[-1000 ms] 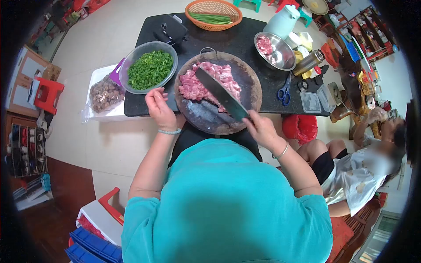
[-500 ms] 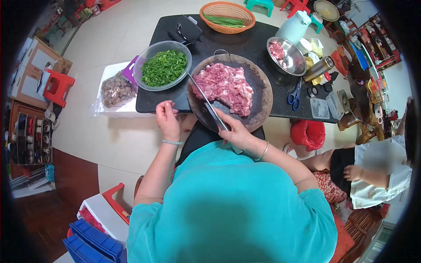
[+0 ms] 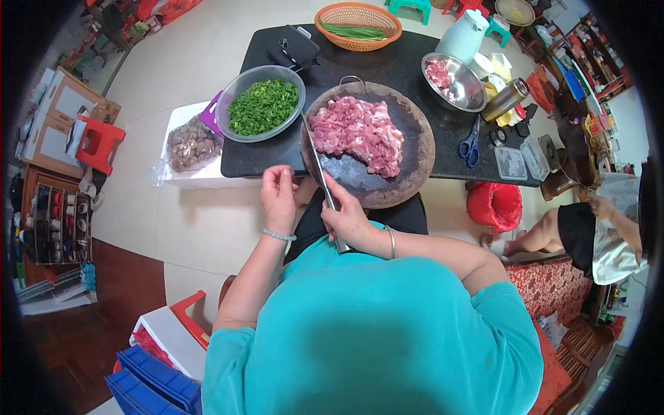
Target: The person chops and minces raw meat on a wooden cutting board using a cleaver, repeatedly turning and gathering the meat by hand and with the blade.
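My right hand [image 3: 348, 220] is wrapped round the metal handle of a kitchen knife [image 3: 317, 160]. Its blade, seen nearly edge-on, points away from me along the left rim of a round chopping board [image 3: 415, 155]. A heap of chopped raw meat [image 3: 360, 131] lies on that board, to the right of the blade. My left hand [image 3: 279, 200] is raised just in front of the table edge, left of the knife; it holds nothing and its fingers are loosely bent and apart. Beyond it stands a plastic bowl of chopped greens [image 3: 263, 107].
On the dark table [image 3: 228, 162] are an orange basket [image 3: 356, 45], a steel bowl with meat [image 3: 467, 90], a pale jug [image 3: 463, 38], scissors [image 3: 470, 149] and a thermos [image 3: 506, 100]. A bag of dried mushrooms [image 3: 191, 145] lies left. Another person [image 3: 615, 235] is at right.
The knife and my right hand have come a little left and nearer my body, the blade now steeper. My left hand's fingers have lifted. The other person has shifted right.
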The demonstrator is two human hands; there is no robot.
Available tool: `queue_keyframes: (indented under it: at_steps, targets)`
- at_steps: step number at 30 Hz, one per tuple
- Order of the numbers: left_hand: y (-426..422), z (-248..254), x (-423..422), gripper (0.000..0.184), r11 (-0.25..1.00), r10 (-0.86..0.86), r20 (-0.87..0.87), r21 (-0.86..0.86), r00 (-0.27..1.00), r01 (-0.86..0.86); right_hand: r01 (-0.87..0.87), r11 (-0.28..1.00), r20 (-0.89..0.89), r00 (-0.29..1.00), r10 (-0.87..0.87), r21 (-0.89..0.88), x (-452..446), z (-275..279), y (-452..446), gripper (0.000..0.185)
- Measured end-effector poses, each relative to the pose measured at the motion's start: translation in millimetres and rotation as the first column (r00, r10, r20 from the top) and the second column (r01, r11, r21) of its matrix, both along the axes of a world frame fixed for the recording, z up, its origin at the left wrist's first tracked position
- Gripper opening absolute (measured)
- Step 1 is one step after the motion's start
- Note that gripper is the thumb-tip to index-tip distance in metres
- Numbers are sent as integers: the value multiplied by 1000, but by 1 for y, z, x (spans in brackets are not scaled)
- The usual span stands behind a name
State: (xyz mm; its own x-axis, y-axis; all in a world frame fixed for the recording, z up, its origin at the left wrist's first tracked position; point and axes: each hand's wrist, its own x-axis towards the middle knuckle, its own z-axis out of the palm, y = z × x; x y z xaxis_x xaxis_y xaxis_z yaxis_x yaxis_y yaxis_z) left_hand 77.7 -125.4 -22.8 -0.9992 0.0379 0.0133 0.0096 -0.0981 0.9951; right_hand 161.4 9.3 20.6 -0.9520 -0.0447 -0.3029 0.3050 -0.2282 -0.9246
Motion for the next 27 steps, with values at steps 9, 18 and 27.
queue_keyframes:
  at_steps: [9,18,27]
  targets:
    - [26,1,0,48,862,-309,323,-302,895,407,214,913,-170,972,-162,348,-37,-50,-21,67]
    - [70,50,-6,54,669,-487,186,-549,853,502,488,850,-360,843,-401,198,-33,-32,10,63]
    - [86,77,16,47,681,-523,152,-517,838,519,388,914,-276,897,-344,121,-5,11,37,62]
